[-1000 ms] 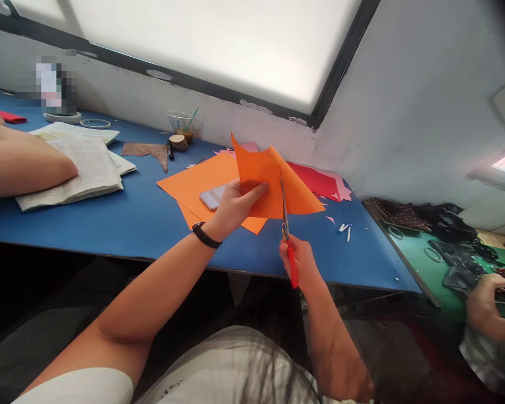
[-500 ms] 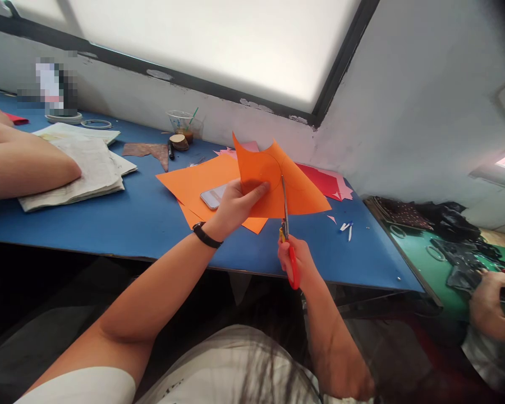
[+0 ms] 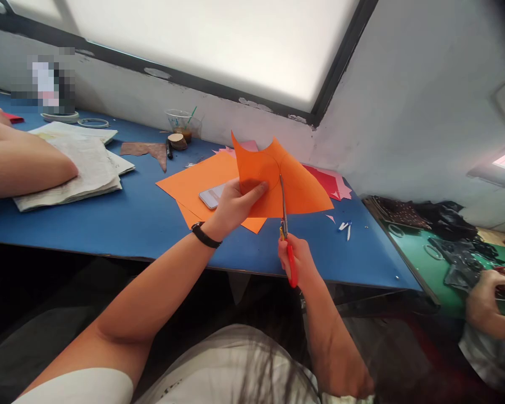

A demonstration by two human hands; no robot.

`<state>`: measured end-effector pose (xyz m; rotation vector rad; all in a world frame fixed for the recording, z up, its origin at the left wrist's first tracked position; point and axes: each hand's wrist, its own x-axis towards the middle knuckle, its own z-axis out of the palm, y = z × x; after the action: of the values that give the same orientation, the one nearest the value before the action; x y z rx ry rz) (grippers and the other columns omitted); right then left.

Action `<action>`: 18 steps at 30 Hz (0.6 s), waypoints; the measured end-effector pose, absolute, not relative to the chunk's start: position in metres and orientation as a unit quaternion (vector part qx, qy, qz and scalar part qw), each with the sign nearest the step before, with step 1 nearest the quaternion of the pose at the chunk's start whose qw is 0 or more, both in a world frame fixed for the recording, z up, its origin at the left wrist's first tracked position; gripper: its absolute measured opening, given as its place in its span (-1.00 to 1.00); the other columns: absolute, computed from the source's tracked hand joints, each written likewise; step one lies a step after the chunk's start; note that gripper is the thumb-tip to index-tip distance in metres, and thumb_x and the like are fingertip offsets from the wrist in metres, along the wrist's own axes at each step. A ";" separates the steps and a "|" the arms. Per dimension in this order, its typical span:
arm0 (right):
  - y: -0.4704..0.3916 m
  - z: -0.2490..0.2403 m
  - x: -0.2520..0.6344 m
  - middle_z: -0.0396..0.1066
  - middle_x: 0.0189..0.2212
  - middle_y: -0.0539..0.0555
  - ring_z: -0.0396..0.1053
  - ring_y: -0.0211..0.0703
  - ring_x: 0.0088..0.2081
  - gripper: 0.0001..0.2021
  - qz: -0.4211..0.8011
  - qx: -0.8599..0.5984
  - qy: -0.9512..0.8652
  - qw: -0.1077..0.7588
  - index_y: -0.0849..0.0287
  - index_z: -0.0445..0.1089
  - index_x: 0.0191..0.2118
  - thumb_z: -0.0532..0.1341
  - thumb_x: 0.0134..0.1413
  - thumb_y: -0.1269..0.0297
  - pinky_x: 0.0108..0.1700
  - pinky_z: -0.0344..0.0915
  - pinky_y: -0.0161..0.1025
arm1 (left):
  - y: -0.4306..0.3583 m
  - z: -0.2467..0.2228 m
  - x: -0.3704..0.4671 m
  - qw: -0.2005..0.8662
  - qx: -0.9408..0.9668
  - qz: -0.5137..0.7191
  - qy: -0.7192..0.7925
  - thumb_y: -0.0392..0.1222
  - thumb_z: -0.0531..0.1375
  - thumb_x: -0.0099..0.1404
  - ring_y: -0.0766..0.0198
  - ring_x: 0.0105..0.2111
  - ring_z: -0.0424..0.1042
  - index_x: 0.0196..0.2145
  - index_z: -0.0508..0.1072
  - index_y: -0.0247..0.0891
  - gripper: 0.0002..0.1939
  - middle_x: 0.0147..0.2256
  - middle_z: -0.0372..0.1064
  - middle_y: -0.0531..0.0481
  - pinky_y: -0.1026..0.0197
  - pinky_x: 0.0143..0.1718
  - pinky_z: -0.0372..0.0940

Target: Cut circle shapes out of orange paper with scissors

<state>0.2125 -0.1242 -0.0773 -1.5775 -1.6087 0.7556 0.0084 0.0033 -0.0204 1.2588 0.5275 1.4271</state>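
My left hand [image 3: 231,209], with a black band at the wrist, pinches a sheet of orange paper [image 3: 258,196], thumb on the near face. A circle is drawn on this sheet, and its top edge has a curved piece cut away. In my right hand [image 3: 298,255] are red-handled scissors [image 3: 293,266]. Their blades point up and lie across the sheet along the right side of the drawn circle. Behind and below my left hand, more orange paper [image 3: 193,182] lies on the blue table [image 3: 143,230], with a phone [image 3: 210,197] on top, partly covered by my hand.
Red paper [image 3: 326,182] and pink scraps lie behind the held sheet. A plastic cup [image 3: 179,120], a small wood slice [image 3: 177,141] and a brown scrap [image 3: 145,150] stand further back. Another person's arm rests on folded papers [image 3: 79,165] at left; another person's hand [image 3: 488,308] is at right.
The scissors and sheet have barely moved; the sheet's right part swings very slightly outward. The hand of the person at right shifts a little. The whole view drifts slightly.
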 end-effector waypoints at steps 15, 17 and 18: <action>-0.123 -0.073 0.209 0.31 -0.52 -0.04 0.28 -0.08 -0.44 -0.18 0.302 -0.610 -0.623 0.385 -0.05 0.31 -0.32 0.18 0.50 -0.79 -0.41 0.24 -0.17 | 0.004 -0.022 0.008 0.532 0.546 0.607 0.225 0.32 0.68 0.42 -0.24 0.00 0.86 -0.21 0.92 0.00 -0.63 -0.02 0.92 -0.15 -0.31 0.17 0.76; -0.123 -0.074 0.209 0.31 -0.51 -0.04 0.28 -0.08 -0.44 -0.17 0.302 -0.612 -0.622 0.384 -0.05 0.30 -0.31 0.17 0.49 -0.81 -0.41 0.25 -0.17 | 0.004 -0.023 0.008 0.530 0.546 0.607 0.228 0.34 0.69 0.40 -0.26 0.00 0.86 -0.24 0.91 0.03 -0.63 -0.04 0.92 -0.13 -0.31 0.14 0.77; -0.123 -0.075 0.209 0.31 -0.51 -0.04 0.28 -0.08 -0.44 -0.17 0.302 -0.613 -0.622 0.383 -0.05 0.31 -0.31 0.17 0.49 -0.80 -0.41 0.26 -0.17 | 0.005 -0.023 0.008 0.529 0.547 0.607 0.229 0.35 0.69 0.40 -0.26 -0.01 0.86 -0.25 0.91 0.05 -0.63 -0.05 0.92 -0.12 -0.30 0.12 0.77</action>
<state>0.2088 -0.1233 -0.0746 -1.5617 -1.5854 0.7708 0.0082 0.0049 -0.0232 1.3052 0.5466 1.4497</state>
